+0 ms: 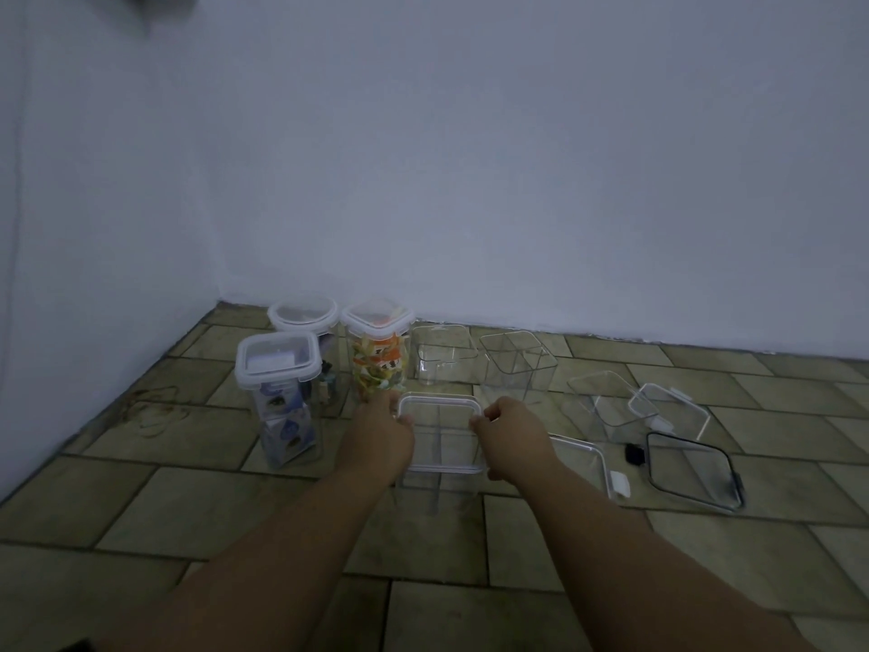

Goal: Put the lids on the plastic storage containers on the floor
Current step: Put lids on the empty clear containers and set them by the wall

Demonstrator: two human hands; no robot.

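Observation:
A clear square container [437, 487] stands on the tiled floor in front of me with a clear lid [439, 430] lying on its rim. My left hand [381, 430] grips the lid's left edge and my right hand [510, 437] grips its right edge. Behind it, two open clear containers [442, 355] [517, 369] stand near the wall, and a third [597, 402] sits further right. Loose lids lie to the right: a clear one [588, 463], a black-rimmed one [691, 472] and a white-clipped one [672, 407].
Three lidded containers with coloured contents stand at the left: one in front [282, 397], a round-lidded one [303, 317] and one with orange contents [378, 355]. A white wall [470, 181] runs close behind. A thin cord [155, 411] lies on the floor at left.

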